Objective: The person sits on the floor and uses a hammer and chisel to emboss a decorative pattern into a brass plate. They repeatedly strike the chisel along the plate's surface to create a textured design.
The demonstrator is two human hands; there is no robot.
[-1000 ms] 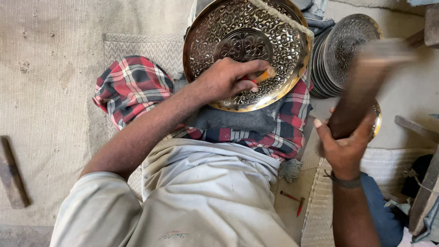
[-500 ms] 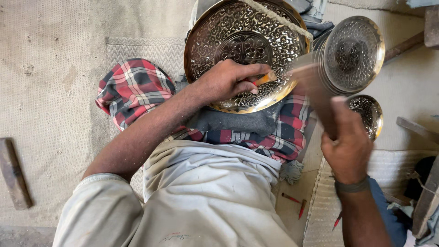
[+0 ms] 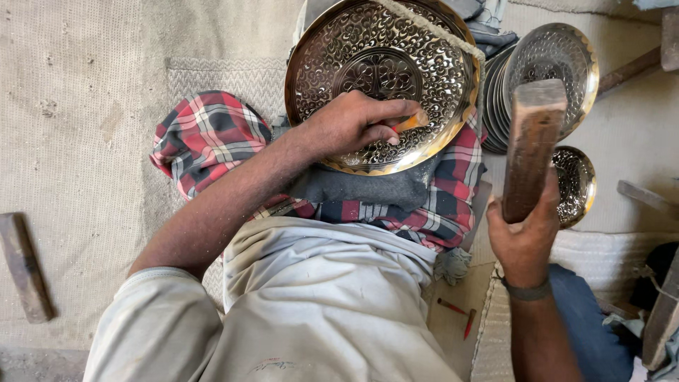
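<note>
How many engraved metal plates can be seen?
3 clearly: the large plate under the left hand, a plate fronting a stack upper right, and a small plate below it. The stack hides more.

Large plate [image 3: 382, 71]: golden brass, dense engraved floral scrollwork, central rosette. Stacked plates [image 3: 548, 67]: silvery, matching engraved pattern. Cloth [image 3: 209, 138]: red, white and dark plaid. Mallet [image 3: 532, 152]: brown wood. Floor mat [image 3: 78, 127]: beige weave.
</note>
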